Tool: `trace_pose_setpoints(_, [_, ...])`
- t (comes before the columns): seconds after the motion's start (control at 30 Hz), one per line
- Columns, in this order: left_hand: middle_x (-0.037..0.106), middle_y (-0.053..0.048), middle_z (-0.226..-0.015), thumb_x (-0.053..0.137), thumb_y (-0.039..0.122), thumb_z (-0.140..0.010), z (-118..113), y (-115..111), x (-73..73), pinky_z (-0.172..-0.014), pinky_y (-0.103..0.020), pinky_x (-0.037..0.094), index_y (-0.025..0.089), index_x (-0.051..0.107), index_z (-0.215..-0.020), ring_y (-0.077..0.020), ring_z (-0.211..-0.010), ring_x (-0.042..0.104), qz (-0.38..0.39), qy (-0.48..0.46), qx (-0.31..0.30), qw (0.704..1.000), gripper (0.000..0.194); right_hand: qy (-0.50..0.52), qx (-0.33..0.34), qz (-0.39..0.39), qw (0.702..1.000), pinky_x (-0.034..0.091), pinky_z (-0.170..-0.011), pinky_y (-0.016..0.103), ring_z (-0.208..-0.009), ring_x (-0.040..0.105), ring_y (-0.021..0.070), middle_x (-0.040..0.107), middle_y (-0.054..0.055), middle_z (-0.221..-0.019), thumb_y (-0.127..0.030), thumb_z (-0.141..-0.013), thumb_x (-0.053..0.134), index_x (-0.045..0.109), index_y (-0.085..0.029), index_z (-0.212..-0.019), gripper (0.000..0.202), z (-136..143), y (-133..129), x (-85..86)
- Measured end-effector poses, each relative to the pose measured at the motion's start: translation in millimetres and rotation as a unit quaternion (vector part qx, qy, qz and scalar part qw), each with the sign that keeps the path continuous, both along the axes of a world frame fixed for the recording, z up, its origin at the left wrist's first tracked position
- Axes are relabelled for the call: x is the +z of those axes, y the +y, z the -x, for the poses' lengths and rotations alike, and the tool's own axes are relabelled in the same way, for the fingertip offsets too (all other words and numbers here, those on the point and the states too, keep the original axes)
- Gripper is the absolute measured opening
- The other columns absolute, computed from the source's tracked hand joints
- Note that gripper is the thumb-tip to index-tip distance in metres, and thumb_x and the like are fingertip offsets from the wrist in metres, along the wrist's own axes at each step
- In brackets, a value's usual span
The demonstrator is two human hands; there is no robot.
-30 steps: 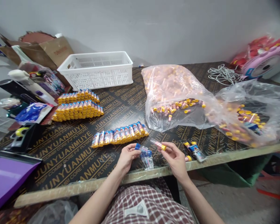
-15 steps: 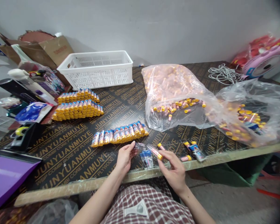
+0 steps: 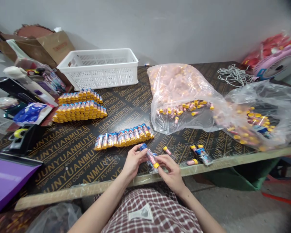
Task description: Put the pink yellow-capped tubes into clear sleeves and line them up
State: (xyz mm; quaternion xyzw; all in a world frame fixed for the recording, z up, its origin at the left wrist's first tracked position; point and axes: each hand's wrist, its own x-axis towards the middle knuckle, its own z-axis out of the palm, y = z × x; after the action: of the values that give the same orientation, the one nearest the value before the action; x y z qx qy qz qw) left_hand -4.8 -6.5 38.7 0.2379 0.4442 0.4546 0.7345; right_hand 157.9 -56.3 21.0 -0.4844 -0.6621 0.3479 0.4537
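Observation:
Between both hands is a small tube (image 3: 151, 156) with a clear sleeve, a blue top end and a yellow cap at the bottom. My left hand (image 3: 135, 159) pinches its blue end. The fingers of my right hand (image 3: 169, 170) close on the yellow end. Partly hidden below the hands lie blue-printed clear wrappers (image 3: 150, 166). A loose yellow-capped tube (image 3: 167, 150) rests just beyond my right hand, with another tube (image 3: 192, 162) to its right. Blue-printed sleeves (image 3: 204, 156) lie near the table's edge. Past my left hand, a row of finished-looking blue-and-yellow tubes (image 3: 123, 137) lies side by side.
Stacked tubes (image 3: 80, 110) sit at the left, before a white basket (image 3: 102, 76). A large plastic bag of tubes (image 3: 181, 84) and a second open bag (image 3: 281, 106) occupy the right. A purple dustpan-like object (image 3: 12, 181), tape dispenser (image 3: 21, 139) and pink fan (image 3: 277, 64) stand at the sides.
The tube, earlier stretched out beside a clear sleeve, now sits in it with a blue end showing. My hands have come closer together; the right moved left.

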Motion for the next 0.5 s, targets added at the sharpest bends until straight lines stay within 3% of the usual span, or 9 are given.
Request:
trace_pose_setpoints(0.13, [0.068,-0.008,-0.074,0.078,0.035,-0.06,-0.3,-5.4,5.3,-0.063,-0.026,0.049,0.008,0.068,-0.082,-0.0137,-0.063,0.061,0.001,0.005,-0.102,0.995,0.036,-0.018,0.003,-0.024,1.0,0.05,-0.09,0.04,-0.108,0.054,0.0229,0.044,0.008,-0.129,-0.008,-0.068,0.055,0.039,-0.03,-0.133,0.07,-0.5,6.1,2.7])
trace_pose_setpoints(0.23, [0.068,-0.007,-0.074,0.079,0.033,-0.059,-1.9,-9.7,7.4,-0.061,-0.024,0.048,0.008,0.068,-0.083,-0.0121,-0.061,0.06,0.008,0.01,-0.134,0.991,0.036,0.006,0.059,-0.018,0.998,0.046,-0.097,0.042,-0.119,0.048,0.0257,0.028,0.008,-0.144,-0.006,-0.063,0.053,0.028,-0.029,-0.138,0.083,-1.5,10.1,7.3])
trace_pose_setpoints(0.37, [0.066,-0.006,-0.072,0.08,0.033,-0.057,-3.5,-12.2,8.6,-0.059,-0.022,0.046,0.009,0.068,-0.082,-0.0111,-0.059,0.059,0.015,0.02,-0.148,0.989,0.037,0.02,0.117,0.012,0.993,0.041,-0.102,0.042,-0.124,0.044,0.0256,0.04,0.008,-0.139,-0.005,-0.061,0.05,0.028,-0.026,-0.138,0.083,-2.2,11.6,9.4])
trace_pose_setpoints(0.5, [0.066,-0.005,-0.072,0.08,0.033,-0.055,-4.4,-13.4,9.7,-0.058,-0.022,0.046,0.009,0.067,-0.082,-0.0112,-0.059,0.06,0.017,0.02,-0.146,0.989,0.038,0.045,0.109,0.022,0.993,0.043,-0.101,0.04,-0.121,0.048,0.0249,0.045,0.009,-0.134,-0.006,-0.06,0.051,0.031,-0.025,-0.135,0.08,-0.6,10.5,6.6])
